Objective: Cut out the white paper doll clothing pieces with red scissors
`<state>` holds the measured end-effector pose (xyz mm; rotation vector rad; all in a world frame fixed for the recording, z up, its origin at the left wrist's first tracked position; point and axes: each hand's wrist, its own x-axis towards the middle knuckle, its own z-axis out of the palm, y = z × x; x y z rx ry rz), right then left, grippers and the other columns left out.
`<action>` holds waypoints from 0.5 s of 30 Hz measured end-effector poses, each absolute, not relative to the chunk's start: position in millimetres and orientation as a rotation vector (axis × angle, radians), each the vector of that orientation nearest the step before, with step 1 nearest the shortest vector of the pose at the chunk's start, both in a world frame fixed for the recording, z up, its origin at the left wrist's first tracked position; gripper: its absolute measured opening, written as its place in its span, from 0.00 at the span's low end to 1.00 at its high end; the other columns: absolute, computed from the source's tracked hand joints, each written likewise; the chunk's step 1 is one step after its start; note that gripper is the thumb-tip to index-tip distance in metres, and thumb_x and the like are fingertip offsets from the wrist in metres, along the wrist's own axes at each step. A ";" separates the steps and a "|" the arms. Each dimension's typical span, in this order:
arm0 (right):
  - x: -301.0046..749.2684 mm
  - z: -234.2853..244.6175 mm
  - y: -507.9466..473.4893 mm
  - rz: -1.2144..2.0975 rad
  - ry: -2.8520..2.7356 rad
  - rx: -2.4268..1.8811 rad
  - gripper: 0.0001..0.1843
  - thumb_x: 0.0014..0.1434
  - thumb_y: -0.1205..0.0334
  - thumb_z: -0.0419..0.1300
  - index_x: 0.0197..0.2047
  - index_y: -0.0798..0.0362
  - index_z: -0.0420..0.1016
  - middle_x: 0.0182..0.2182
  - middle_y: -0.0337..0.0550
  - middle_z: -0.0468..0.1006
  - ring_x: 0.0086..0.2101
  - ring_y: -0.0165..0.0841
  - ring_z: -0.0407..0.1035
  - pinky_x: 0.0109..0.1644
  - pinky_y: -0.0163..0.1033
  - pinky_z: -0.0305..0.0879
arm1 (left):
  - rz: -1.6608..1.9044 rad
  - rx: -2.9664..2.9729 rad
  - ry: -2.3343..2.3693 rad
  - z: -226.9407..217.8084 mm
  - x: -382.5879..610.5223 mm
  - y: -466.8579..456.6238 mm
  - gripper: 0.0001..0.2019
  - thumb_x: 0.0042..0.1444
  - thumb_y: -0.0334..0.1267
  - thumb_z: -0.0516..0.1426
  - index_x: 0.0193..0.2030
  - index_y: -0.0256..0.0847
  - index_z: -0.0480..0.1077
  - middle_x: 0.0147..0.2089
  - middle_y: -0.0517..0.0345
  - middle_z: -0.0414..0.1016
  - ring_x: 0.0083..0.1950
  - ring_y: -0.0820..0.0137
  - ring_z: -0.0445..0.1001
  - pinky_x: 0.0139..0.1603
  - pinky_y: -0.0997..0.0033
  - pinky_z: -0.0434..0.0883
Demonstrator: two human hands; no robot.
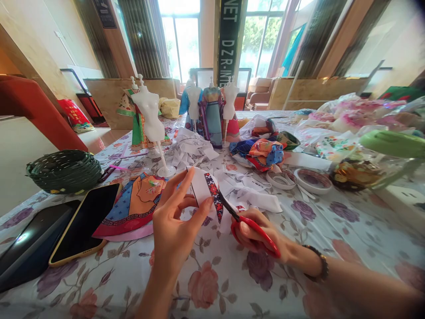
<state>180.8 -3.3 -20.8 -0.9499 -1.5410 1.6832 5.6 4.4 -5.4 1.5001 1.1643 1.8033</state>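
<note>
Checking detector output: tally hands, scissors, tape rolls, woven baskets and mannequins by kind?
Bare hands: 2
Red-handled scissors: 1 pair
White tape rolls: 2
Dark green woven basket: 1
Mannequins: 5
Total: 11

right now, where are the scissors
In the head view, the scissors are just right of centre, held in the right hand, with their blades at the patterned strip beside the left hand.

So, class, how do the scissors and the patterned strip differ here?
The scissors have plain red handles and dark blades; the patterned strip bears a red, black and white design. The right hand grips the scissors, while the left hand holds the patterned strip. Both show red.
</note>
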 end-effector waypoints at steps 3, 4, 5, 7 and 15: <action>180.9 -21.9 -3.2 1.682 -1.537 -0.945 0.33 0.45 0.30 0.60 0.15 0.50 0.54 0.13 0.31 0.55 0.16 0.25 0.50 0.21 0.35 0.45 | 1.800 1.499 1.156 -5.4 5.5 4.6 0.26 0.44 0.35 0.69 0.53 0.55 0.75 0.59 0.58 0.71 0.31 0.76 0.78 0.29 0.77 0.78; 181.1 -22.4 -3.0 1.677 -1.539 -0.944 0.33 0.45 0.30 0.59 0.15 0.50 0.54 0.13 0.31 0.55 0.17 0.25 0.50 0.21 0.34 0.45 | 1.796 1.497 1.160 -5.2 5.6 4.5 0.26 0.44 0.35 0.69 0.53 0.55 0.75 0.59 0.58 0.71 0.32 0.76 0.78 0.29 0.77 0.78; 181.2 -23.0 -2.8 1.671 -1.546 -0.943 0.33 0.45 0.30 0.59 0.15 0.50 0.54 0.13 0.32 0.55 0.17 0.25 0.50 0.21 0.34 0.45 | 1.793 1.494 1.163 -5.0 5.8 4.4 0.26 0.44 0.35 0.69 0.53 0.55 0.75 0.59 0.58 0.71 0.32 0.75 0.78 0.29 0.77 0.78; 181.6 -23.7 -2.3 1.650 -1.567 -0.944 0.33 0.46 0.30 0.59 0.15 0.50 0.54 0.13 0.32 0.56 0.16 0.25 0.50 0.20 0.34 0.44 | 1.792 1.484 1.174 -4.4 6.3 4.1 0.26 0.44 0.35 0.69 0.53 0.55 0.75 0.60 0.58 0.71 0.32 0.76 0.78 0.29 0.77 0.78; 182.3 -23.1 -1.4 1.629 -1.646 -0.956 0.31 0.48 0.31 0.56 0.16 0.50 0.56 0.13 0.33 0.58 0.16 0.25 0.50 0.20 0.34 0.46 | 1.803 1.509 1.179 -4.9 5.7 4.0 0.26 0.44 0.37 0.69 0.53 0.53 0.75 0.59 0.56 0.72 0.31 0.75 0.78 0.29 0.75 0.79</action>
